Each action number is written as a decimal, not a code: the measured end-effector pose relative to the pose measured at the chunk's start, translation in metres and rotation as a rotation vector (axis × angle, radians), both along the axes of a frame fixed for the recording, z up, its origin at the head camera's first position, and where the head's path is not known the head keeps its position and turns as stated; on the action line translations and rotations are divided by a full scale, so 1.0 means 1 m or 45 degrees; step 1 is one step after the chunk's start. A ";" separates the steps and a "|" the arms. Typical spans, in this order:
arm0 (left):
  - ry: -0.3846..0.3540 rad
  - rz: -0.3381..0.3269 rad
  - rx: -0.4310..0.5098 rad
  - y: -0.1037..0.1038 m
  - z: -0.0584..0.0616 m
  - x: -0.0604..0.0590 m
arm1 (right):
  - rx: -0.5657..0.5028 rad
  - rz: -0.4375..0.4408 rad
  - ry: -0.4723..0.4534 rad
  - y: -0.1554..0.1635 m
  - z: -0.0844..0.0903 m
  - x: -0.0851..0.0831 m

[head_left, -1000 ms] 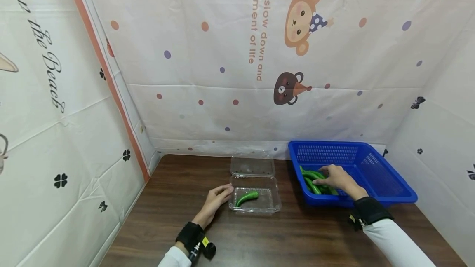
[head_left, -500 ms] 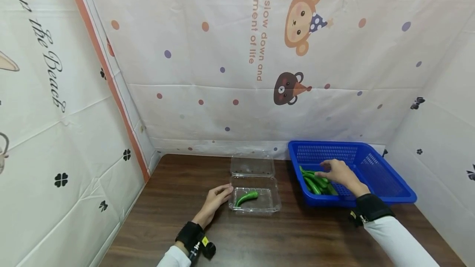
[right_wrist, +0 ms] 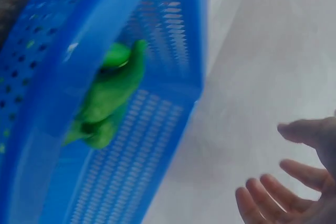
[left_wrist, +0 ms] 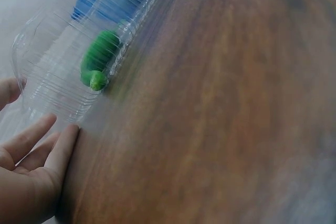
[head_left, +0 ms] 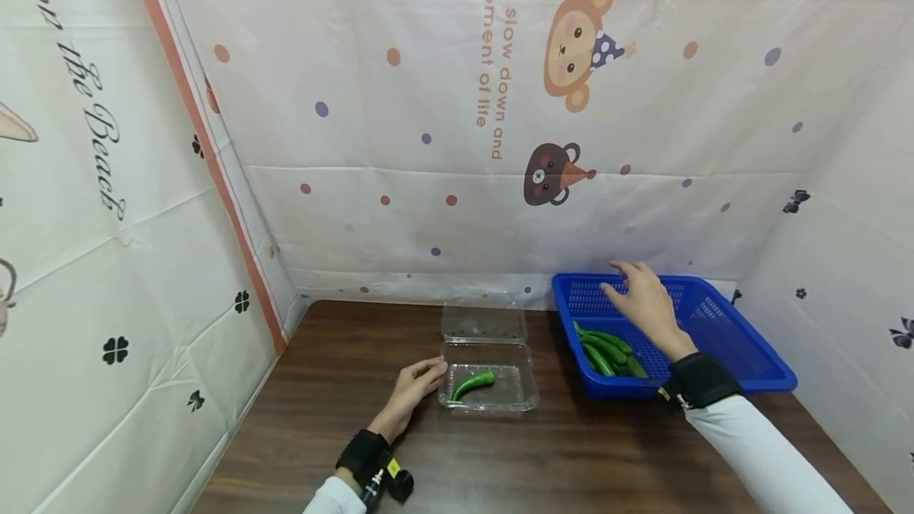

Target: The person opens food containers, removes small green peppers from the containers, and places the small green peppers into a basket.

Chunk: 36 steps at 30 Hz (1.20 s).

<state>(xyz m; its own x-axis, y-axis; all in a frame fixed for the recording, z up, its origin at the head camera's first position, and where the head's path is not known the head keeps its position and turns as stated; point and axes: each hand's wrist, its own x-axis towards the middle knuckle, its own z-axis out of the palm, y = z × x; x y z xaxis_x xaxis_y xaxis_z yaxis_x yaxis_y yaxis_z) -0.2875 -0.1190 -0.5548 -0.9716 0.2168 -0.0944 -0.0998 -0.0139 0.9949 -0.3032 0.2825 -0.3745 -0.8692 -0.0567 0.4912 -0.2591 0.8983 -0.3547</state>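
A green chili pepper [head_left: 473,384] lies in the base of a clear plastic clamshell box [head_left: 524,403], whose lid [head_left: 484,324] is folded back toward the wall. At the box's left side, my left hand [head_left: 408,395] touches the edge with relaxed fingertips. The left wrist view shows that hand [left_wrist: 39,166] beside the box wall, thumb and fingers spread apart. My right hand [head_left: 646,304] is raised over the blue plastic basket [head_left: 757,355], fingers apart and holding nothing. Several green chili peppers [head_left: 607,351] are heaped in the basket's left part, left of and below that hand.
The brown wooden table [head_left: 457,466] meets a printed white cloth [head_left: 400,220] at the back, with more cloth at both sides. A gap of table separates the box from the basket. The basket's raised rim [head_left: 793,383] surrounds the peppers.
My right hand has lifted off the peppers, moving up toward the basket's back with its fingers spreading. The left hand, the box and its pepper stay in place. The head view has shifted slightly.
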 end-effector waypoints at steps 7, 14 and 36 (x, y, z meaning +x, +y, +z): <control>0.004 0.001 -0.010 -0.001 -0.001 0.000 | -0.088 0.017 0.276 -0.026 0.009 0.000; -0.001 0.006 -0.012 -0.001 -0.001 -0.001 | -0.128 0.109 0.327 -0.047 0.014 0.000; -0.003 0.017 -0.021 0.001 -0.001 0.000 | -0.089 0.304 0.135 -0.087 -0.011 0.001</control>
<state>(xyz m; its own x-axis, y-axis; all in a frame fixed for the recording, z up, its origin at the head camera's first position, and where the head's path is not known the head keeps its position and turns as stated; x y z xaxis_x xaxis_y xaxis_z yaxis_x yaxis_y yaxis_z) -0.2878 -0.1178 -0.5556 -0.9742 0.2023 -0.1002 -0.1021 0.0009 0.9948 -0.3026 0.1954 -0.3856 -0.7785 -0.2167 0.5890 -0.4999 0.7816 -0.3731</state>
